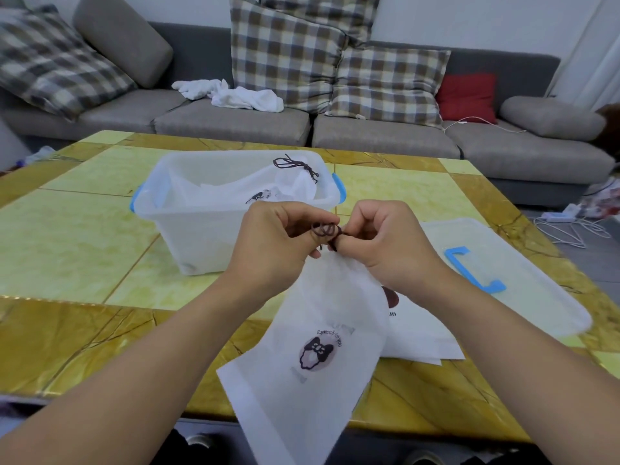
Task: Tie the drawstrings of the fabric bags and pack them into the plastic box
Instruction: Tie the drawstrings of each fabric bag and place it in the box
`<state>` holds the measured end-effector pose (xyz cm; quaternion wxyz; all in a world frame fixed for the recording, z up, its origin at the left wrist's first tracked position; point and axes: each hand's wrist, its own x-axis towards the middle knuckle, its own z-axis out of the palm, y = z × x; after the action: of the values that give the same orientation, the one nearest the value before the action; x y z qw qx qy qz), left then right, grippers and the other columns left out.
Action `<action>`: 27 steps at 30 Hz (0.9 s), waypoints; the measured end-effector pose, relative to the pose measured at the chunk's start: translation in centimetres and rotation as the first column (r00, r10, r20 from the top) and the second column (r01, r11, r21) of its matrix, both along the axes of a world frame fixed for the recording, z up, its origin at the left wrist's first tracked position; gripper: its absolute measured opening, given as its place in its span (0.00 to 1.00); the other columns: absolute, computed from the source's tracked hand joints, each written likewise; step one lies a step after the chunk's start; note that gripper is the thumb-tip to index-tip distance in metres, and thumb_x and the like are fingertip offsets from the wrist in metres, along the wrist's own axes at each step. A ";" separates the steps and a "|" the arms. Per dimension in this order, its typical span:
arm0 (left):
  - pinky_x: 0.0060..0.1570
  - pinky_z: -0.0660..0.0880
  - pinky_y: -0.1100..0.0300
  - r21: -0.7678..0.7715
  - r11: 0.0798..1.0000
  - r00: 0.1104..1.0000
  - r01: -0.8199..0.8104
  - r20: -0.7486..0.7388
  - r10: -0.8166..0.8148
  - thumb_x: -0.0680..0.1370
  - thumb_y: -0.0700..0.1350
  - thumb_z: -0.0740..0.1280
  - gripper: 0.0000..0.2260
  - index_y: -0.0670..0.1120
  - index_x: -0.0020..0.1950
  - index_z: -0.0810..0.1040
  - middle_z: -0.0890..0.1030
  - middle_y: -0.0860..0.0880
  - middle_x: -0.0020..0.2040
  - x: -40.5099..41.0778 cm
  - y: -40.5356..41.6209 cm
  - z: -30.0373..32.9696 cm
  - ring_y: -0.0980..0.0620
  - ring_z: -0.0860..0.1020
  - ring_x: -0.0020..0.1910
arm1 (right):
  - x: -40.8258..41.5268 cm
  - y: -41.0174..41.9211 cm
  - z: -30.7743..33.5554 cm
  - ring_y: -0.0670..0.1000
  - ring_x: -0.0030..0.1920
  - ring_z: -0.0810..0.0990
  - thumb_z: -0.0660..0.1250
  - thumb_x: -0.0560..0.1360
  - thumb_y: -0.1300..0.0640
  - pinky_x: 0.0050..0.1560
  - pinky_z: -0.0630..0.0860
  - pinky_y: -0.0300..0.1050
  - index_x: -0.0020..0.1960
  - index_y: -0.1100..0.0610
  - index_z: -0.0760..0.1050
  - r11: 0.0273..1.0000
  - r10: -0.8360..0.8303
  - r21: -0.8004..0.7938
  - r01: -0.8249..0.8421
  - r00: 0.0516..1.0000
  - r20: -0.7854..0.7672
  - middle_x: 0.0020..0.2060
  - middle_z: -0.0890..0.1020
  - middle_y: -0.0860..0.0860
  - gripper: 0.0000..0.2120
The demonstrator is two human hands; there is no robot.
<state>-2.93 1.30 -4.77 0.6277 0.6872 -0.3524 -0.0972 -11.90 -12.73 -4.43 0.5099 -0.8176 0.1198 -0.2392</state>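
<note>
Hands at work: left hand (281,229) and right hand (385,239) pinch a dark drawstring (325,229) atop a white bag (318,330), before a plastic box (208,229).

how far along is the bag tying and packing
Done: one tied bag already lies in the open plastic box. In hand: the left hand and right hand both pinch the dark drawstring of a second bag, the knot only half formed. Left: finish and pack it, then at least one more flat bag on the table. The lid lies beside it.
</note>
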 end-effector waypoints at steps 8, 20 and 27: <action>0.38 0.76 0.66 -0.041 0.996 0.992 0.076 -0.102 -0.079 0.74 0.34 0.74 0.07 0.45 0.45 0.86 0.86 0.51 0.37 0.1 0.4 0.2 0.56 0.79 0.32 | -0.7 -1.7 0.1 0.55 0.37 0.79 0.77 0.63 0.64 0.37 0.69 0.43 0.37 0.57 0.75 0.817 0.250 0.547 -0.185 0.967 -0.047 0.37 0.83 0.57 0.11; 0.45 0.80 0.63 -0.130 0.986 0.975 0.101 -0.183 -0.124 0.74 0.31 0.72 0.08 0.44 0.44 0.85 0.87 0.45 0.40 -0.1 0.5 0.3 0.52 0.85 0.39 | -0.7 -2.7 0.2 0.51 0.43 0.78 0.70 0.73 0.62 0.44 0.78 0.43 0.62 0.62 0.77 0.673 0.361 0.699 -0.244 0.932 -0.022 0.47 0.81 0.56 0.18; 0.46 0.80 0.62 -0.141 0.985 0.966 0.097 -0.227 -0.127 0.73 0.32 0.73 0.07 0.43 0.45 0.86 0.86 0.46 0.40 0.2 0.6 0.3 0.51 0.84 0.40 | -0.5 -2.8 -0.2 0.54 0.50 0.79 0.68 0.75 0.62 0.57 0.72 0.49 0.65 0.62 0.78 0.677 0.345 0.696 -0.240 0.938 -0.012 0.56 0.79 0.61 0.19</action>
<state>-2.73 1.95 -4.48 0.7016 0.6079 -0.3194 -0.1903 -12.38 -15.56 -4.65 0.7967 -0.5946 0.1027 -0.0342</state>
